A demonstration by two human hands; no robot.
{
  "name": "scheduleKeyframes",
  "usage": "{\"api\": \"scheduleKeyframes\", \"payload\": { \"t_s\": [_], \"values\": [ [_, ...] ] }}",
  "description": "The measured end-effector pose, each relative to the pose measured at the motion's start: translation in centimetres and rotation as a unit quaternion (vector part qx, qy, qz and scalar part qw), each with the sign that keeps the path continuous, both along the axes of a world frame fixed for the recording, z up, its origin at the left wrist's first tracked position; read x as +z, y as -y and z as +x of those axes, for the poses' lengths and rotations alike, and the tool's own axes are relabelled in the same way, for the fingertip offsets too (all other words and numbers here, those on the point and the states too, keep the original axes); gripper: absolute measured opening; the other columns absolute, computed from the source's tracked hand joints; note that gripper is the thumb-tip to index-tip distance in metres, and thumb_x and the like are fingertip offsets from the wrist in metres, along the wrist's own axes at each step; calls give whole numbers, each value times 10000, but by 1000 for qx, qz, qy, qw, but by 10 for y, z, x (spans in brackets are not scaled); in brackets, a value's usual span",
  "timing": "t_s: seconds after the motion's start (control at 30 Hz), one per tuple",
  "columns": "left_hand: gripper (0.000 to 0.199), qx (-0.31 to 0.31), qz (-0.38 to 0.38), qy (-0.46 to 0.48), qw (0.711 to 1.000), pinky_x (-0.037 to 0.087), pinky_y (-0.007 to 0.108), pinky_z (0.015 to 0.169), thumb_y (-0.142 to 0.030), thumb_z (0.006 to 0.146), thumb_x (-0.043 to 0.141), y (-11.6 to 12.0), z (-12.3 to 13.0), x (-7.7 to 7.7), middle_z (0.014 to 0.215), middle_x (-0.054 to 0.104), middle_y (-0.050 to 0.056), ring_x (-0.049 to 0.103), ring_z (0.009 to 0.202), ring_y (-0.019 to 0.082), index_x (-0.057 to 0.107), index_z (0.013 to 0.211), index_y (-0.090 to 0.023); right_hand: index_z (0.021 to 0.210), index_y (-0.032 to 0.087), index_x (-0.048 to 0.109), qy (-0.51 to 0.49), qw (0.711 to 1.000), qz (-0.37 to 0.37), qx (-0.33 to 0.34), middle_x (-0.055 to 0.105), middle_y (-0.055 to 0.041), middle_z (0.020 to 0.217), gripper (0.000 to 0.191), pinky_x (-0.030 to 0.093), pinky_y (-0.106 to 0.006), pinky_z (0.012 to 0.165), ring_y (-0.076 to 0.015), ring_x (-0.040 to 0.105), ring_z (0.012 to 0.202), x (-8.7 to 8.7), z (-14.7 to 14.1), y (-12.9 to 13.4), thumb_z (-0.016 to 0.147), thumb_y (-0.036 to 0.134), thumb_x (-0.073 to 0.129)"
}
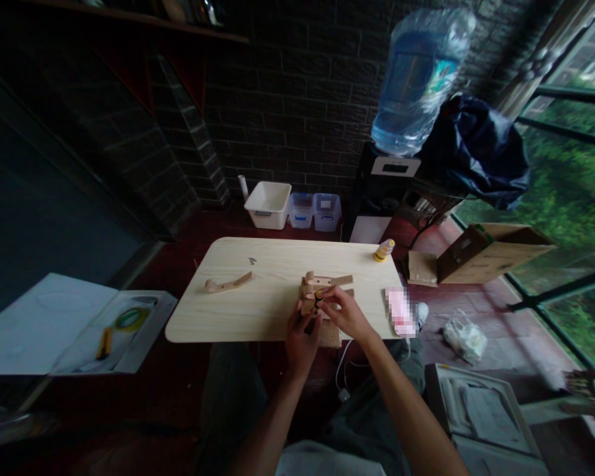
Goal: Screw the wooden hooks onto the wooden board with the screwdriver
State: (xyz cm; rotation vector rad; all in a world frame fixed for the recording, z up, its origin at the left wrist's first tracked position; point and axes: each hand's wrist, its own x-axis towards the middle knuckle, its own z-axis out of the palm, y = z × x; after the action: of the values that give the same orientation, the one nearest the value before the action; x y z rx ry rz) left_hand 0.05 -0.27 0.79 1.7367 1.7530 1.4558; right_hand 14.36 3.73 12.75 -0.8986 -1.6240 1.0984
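Near the front edge of the table, both my hands meet over a group of pale wooden pieces (330,281). My right hand (347,314) comes in from the right with its fingers closed around a small black-and-yellow tool (319,295), whose exact kind is too small to make out. My left hand (302,337) is closed just below it, its fingers against the wood; whatever they grip is hidden. A wooden block (330,334) sticks out under the hands at the edge. Apart from these, a curved wooden piece (228,283) lies on the left side of the table.
The light wood table (268,317) carries small metal bits (252,260), a yellow-capped bottle (384,250) and a pink item (400,311) on its right. Beyond it stand a white bin (268,205) and a water dispenser (377,198). An open white box (143,330) is at left.
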Motion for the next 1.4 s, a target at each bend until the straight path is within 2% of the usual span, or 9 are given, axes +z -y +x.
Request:
{"api": "scheduleKeyframes", "payload": {
  "t_s": [0.17,0.33,0.5,0.8,1.07,1.27,1.4],
  "values": [
    [335,-3,3,-8,1000,531,517,1095,-479,950,632,1,0,3,1490,580,97,580,1350,310,747,1195,-280,1033,251,627,15,1000,16,0,710,-74,1121,185,580,-402,956,-219,697,1083,1,0,4,952,408,682],
    [325,-5,10,-9,1000,531,522,1093,-472,947,633,1,-1,4,1492,582,101,581,1352,311,749,1178,-275,1025,245,639,26,999,42,4,712,-107,1203,176,542,-439,1031,-240,654,1210,8,-1,9,996,418,620],
    [316,2,15,-7,1000,539,521,1083,-476,944,633,1,0,4,1490,584,104,592,1341,316,753,1155,-273,1016,248,645,27,999,35,-7,734,-92,1157,157,569,-403,965,-223,703,1093,11,-1,10,1002,399,602],
    [347,0,-1,-4,1000,532,524,1096,-485,948,636,1,0,3,1501,570,108,577,1356,318,743,1202,-275,1016,249,667,47,998,43,-25,730,-76,1055,128,568,-392,917,-230,690,1053,11,1,6,986,367,627],
    [319,2,4,-11,1000,535,518,1089,-469,939,653,0,0,0,1522,553,100,585,1345,318,751,1173,-276,995,246,652,26,998,41,-32,736,-96,1139,123,562,-411,953,-243,684,1115,7,0,9,994,365,618],
    [297,-8,1,-25,1000,538,519,1085,-437,954,637,0,-1,1,1497,577,108,589,1343,318,750,1169,-266,1030,237,655,66,996,53,-32,763,-95,1103,109,557,-412,961,-240,721,1061,7,1,14,999,326,599],
    [275,-8,6,-27,1000,542,520,1082,-406,948,651,-1,-2,0,1495,580,103,593,1339,315,749,1165,-267,1033,238,662,74,995,66,-27,760,-98,1153,86,555,-417,967,-250,715,1102,7,-3,14,971,285,626]
  ]
}}
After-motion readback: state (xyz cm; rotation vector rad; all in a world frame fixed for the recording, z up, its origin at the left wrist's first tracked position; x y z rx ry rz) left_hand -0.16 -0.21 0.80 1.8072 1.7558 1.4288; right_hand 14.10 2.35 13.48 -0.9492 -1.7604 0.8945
